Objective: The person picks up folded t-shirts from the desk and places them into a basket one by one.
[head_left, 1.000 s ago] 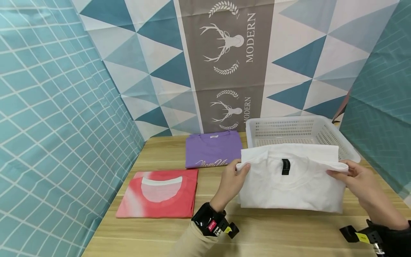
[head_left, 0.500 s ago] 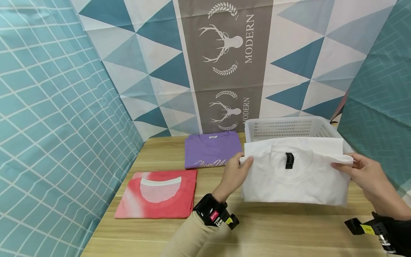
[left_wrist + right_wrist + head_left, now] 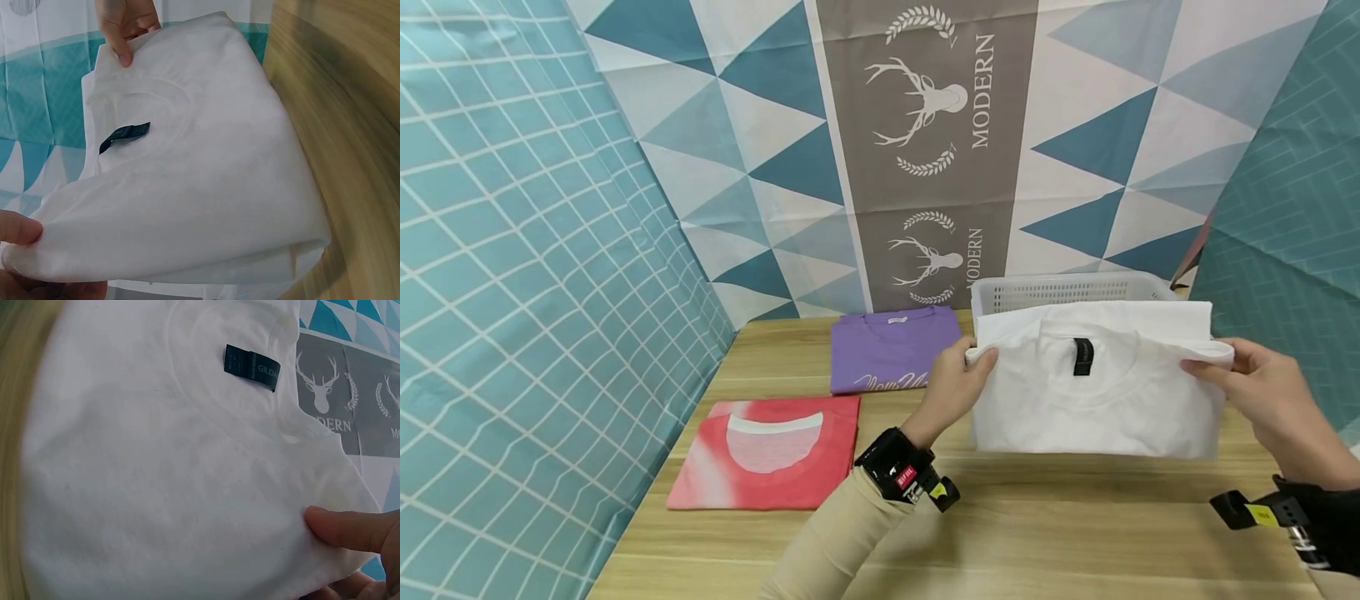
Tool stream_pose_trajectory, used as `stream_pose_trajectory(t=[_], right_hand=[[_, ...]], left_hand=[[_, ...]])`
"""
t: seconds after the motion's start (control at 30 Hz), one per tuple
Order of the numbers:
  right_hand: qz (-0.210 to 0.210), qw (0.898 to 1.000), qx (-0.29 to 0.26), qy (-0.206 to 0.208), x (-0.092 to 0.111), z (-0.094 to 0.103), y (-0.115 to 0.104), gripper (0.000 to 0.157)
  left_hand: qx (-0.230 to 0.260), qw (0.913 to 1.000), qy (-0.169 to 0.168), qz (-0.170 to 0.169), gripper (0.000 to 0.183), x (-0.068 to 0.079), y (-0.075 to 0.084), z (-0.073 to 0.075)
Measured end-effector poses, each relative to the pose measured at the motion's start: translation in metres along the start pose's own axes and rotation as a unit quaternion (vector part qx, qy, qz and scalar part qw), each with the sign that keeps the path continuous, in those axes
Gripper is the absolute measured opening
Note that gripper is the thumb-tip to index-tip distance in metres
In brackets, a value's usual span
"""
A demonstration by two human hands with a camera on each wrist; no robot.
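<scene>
A folded white T-shirt (image 3: 1097, 400) with a black neck label (image 3: 1083, 357) hangs between both hands, raised above the wooden table. My left hand (image 3: 955, 382) pinches its upper left corner, thumb in front and fingers behind. At the upper right corner my right hand (image 3: 1262, 387) pinches it the same way. In the left wrist view the shirt (image 3: 187, 169) stretches from one hand to the other, its lower folded edge beside the tabletop. The right wrist view shows my thumb (image 3: 350, 530) pressed on the shirt's front. Behind the shirt, the white basket (image 3: 1000, 293) is mostly hidden.
A folded purple T-shirt (image 3: 895, 346) lies at the back of the wooden table (image 3: 1075, 533), left of the basket. Nearer and further left is a folded red and pink T-shirt (image 3: 767, 454). Patterned cloth (image 3: 940, 167) hangs behind the table, with blue-green cloth at both sides.
Both hands have lifted the white T-shirt upward and slightly right, so it covers more of the basket. The purple and red shirts stay where they were.
</scene>
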State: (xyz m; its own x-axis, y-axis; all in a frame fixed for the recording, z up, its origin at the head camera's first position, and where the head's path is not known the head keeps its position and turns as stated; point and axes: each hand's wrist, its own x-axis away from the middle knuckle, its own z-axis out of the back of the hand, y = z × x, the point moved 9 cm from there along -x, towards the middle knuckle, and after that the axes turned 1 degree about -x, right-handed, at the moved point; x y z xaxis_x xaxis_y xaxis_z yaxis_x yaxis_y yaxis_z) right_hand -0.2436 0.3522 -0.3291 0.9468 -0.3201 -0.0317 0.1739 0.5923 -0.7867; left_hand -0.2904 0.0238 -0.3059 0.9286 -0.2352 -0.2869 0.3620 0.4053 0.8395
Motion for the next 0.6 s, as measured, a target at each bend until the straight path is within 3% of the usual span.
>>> stream_pose_trajectory(t=[0.3, 0.6], right_hand=[[0.016, 1.000, -0.001, 0.022, -0.003, 0.008, -0.008, 0.056], [0.023, 0.999, 0.005, 0.026, -0.010, 0.016, -0.013, 0.050]], left_hand=[[-0.021, 0.9997, -0.003, -0.011, 0.030, -0.012, 0.008, -0.002], [-0.012, 0.9996, 0.007, -0.026, 0.028, -0.023, 0.014, -0.003]])
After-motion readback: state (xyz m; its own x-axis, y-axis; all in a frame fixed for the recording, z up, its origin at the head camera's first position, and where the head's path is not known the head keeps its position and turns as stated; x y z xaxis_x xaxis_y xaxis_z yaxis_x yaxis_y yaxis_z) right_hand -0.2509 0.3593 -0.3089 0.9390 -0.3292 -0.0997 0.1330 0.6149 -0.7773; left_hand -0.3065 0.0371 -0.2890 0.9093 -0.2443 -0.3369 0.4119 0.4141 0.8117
